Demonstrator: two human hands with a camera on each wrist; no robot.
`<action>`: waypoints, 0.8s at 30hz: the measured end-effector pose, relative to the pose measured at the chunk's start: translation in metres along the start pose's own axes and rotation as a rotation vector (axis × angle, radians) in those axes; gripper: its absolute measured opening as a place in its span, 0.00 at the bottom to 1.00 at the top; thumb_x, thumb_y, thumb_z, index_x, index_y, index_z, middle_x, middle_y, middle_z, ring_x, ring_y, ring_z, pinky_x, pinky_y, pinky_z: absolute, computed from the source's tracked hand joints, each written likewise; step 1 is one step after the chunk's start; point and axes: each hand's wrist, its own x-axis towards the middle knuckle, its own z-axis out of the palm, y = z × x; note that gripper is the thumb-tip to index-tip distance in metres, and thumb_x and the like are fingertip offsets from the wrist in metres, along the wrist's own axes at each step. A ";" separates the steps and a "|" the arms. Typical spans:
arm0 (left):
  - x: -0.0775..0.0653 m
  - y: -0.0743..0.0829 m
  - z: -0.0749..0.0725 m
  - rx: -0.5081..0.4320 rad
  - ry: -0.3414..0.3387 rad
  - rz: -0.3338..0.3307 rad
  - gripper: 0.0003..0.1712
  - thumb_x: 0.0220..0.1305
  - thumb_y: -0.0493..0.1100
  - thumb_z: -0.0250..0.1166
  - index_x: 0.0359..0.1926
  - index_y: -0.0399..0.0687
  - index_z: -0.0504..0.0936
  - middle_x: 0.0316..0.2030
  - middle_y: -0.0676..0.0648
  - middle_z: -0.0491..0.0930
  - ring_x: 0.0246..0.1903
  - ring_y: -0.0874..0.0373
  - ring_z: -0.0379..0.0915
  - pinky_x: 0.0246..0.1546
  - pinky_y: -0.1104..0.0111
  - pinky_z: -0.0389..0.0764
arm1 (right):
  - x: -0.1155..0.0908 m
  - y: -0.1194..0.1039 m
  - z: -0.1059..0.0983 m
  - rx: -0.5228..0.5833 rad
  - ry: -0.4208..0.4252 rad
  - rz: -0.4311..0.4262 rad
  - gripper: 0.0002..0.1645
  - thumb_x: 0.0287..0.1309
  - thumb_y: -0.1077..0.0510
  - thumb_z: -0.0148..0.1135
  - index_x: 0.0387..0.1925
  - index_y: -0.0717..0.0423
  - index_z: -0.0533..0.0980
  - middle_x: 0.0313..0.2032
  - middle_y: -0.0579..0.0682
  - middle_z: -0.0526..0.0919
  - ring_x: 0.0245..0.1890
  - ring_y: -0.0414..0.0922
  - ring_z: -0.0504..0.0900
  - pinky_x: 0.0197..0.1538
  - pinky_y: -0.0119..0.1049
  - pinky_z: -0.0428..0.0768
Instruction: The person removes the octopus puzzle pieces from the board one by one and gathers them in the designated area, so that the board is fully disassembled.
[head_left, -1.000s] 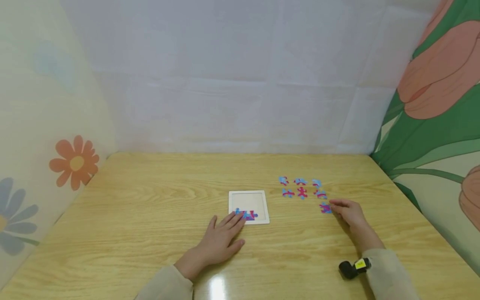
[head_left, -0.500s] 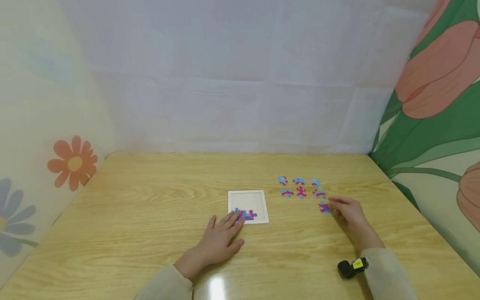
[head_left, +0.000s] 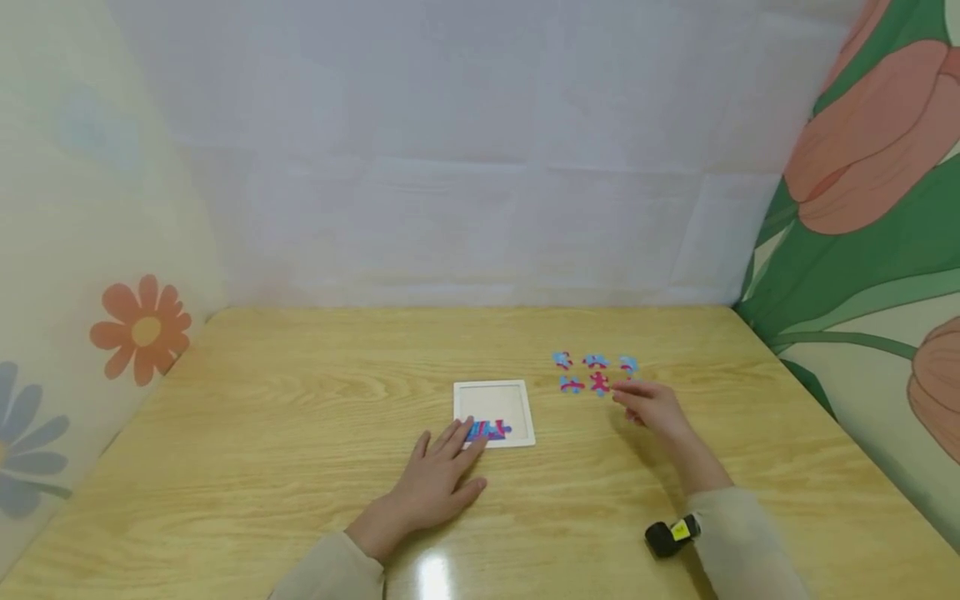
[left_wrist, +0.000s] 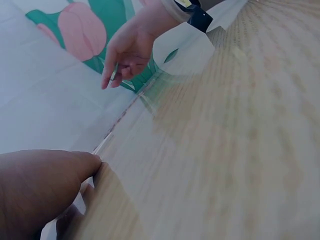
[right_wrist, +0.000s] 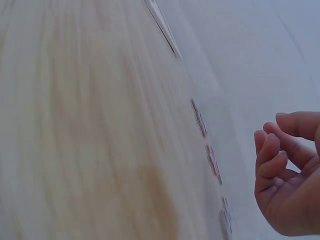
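Note:
My left hand [head_left: 438, 483] lies flat with fingers spread, its fingertips over the lower left of a white square puzzle tray [head_left: 530, 417]. Joined blue, pink and purple puzzle pieces [head_left: 495, 430] run along the tray's near side, partly covered by those fingers. To the right, my right hand [head_left: 660, 412] hovers above the table. In the left wrist view, a thin puzzle piece [left_wrist: 114, 71] shows edge-on, pinched between the fingers of the right hand [left_wrist: 131, 52]. The right wrist view has that hand's fingers curled towards the thumb, the piece hidden there.
Several loose puzzle pieces lie in two rows right of the tray, among them a pink one [head_left: 599, 382] and a blue one [head_left: 596, 361]. The right hand partly covers the row's end. A white cloth [head_left: 450, 167] hangs behind the wooden table [head_left: 300, 400].
My right hand has lifted the nearest loose puzzle piece from the table and moved left with it, towards the tray. The left hand stays in place on the tray.

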 end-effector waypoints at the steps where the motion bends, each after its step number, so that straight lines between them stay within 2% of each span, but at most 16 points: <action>1: 0.000 0.000 0.000 0.001 0.001 -0.002 0.31 0.60 0.54 0.50 0.61 0.44 0.61 0.62 0.40 0.50 0.61 0.46 0.44 0.53 0.45 0.43 | 0.001 -0.002 0.005 -0.006 -0.009 -0.008 0.17 0.51 0.62 0.57 0.42 0.70 0.74 0.23 0.43 0.74 0.19 0.36 0.70 0.23 0.26 0.69; 5: 0.000 0.000 0.001 0.017 0.006 -0.013 0.34 0.59 0.56 0.50 0.61 0.40 0.59 0.62 0.40 0.50 0.61 0.47 0.44 0.54 0.45 0.43 | 0.002 -0.009 0.026 -0.007 -0.080 -0.032 0.17 0.52 0.65 0.55 0.44 0.74 0.70 0.22 0.44 0.72 0.18 0.38 0.69 0.22 0.26 0.67; 10: 0.001 -0.001 0.002 0.036 0.006 -0.029 0.38 0.59 0.57 0.49 0.61 0.36 0.56 0.62 0.41 0.50 0.61 0.48 0.44 0.54 0.47 0.43 | 0.004 -0.012 0.048 0.008 -0.151 -0.049 0.17 0.52 0.64 0.56 0.43 0.72 0.72 0.22 0.44 0.73 0.18 0.38 0.68 0.22 0.28 0.66; 19: 0.001 0.000 0.001 0.036 0.006 -0.022 0.37 0.59 0.57 0.49 0.61 0.36 0.56 0.62 0.41 0.50 0.61 0.48 0.44 0.54 0.46 0.43 | 0.008 -0.015 0.084 -0.005 -0.155 -0.046 0.13 0.50 0.67 0.57 0.39 0.71 0.74 0.22 0.46 0.75 0.19 0.40 0.68 0.22 0.29 0.67; 24: 0.001 0.000 0.001 0.037 0.011 -0.016 0.37 0.59 0.57 0.50 0.61 0.35 0.57 0.62 0.41 0.51 0.61 0.47 0.45 0.54 0.46 0.45 | 0.010 -0.012 0.096 0.011 -0.184 -0.086 0.12 0.49 0.69 0.56 0.37 0.74 0.74 0.18 0.45 0.72 0.16 0.38 0.66 0.20 0.27 0.65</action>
